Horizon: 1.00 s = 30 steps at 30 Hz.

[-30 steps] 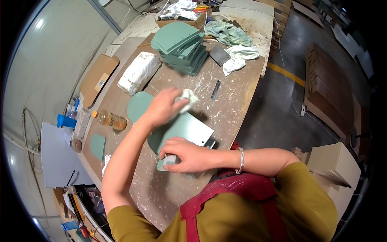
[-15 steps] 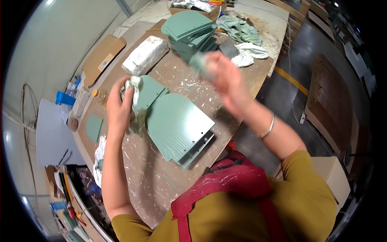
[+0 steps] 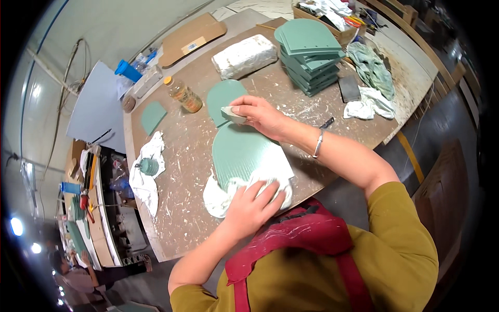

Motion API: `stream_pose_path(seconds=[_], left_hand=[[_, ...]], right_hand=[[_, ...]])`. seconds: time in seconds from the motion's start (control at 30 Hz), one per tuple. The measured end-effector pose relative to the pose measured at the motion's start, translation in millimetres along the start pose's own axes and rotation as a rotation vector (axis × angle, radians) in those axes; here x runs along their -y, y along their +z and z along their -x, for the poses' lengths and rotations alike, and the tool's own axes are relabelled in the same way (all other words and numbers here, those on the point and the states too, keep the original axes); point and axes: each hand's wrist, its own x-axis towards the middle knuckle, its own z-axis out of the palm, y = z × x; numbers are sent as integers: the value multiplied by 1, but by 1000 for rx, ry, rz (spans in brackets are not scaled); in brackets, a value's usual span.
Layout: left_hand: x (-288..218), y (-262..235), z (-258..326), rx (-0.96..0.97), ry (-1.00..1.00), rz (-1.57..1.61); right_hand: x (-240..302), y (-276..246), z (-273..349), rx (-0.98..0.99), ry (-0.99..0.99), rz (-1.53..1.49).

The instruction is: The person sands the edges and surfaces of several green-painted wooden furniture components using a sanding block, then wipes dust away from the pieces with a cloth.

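Observation:
A green panel [image 3: 244, 156] with a rounded far end lies on the brown work table, its near edge covered by a white cloth [image 3: 215, 200]. My left hand [image 3: 254, 205] presses on this cloth with bent, slightly spread fingers, the cloth bunched under them. Above the panel's far end, my right hand [image 3: 265, 118] pinches a small pale grey block [image 3: 233, 114] between thumb and fingers. A second green panel [image 3: 223, 99] lies just beyond, partly hidden by that hand and block.
A stack of green panels [image 3: 309, 39] stands at the back right, beside a white wrapped bundle [image 3: 244, 56]. An orange-capped bottle [image 3: 184, 96] is left of the panels. Farther left, a small green container [image 3: 148, 166] sits on a white rag [image 3: 145, 193]. More rags [image 3: 369, 104] lie far right.
My left hand and the cloth have come from the far panel to the near panel's front edge. My right hand has moved from beside the stack to over the panels. The whole view has turned.

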Motion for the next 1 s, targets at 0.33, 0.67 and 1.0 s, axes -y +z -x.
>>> stream_pose_path(seconds=[0.33,0.67,1.0], left_hand=[[121,62,143,-207,-1050,153],[-15,11,-36,118,-458,-113],[24,-44,-37,-947,-1170,1114]], right_hand=[[37,-19,19,-156,-120,-212],[34,-79,56,-262,-25,-402],[25,-100,70,-258,6,-456]])
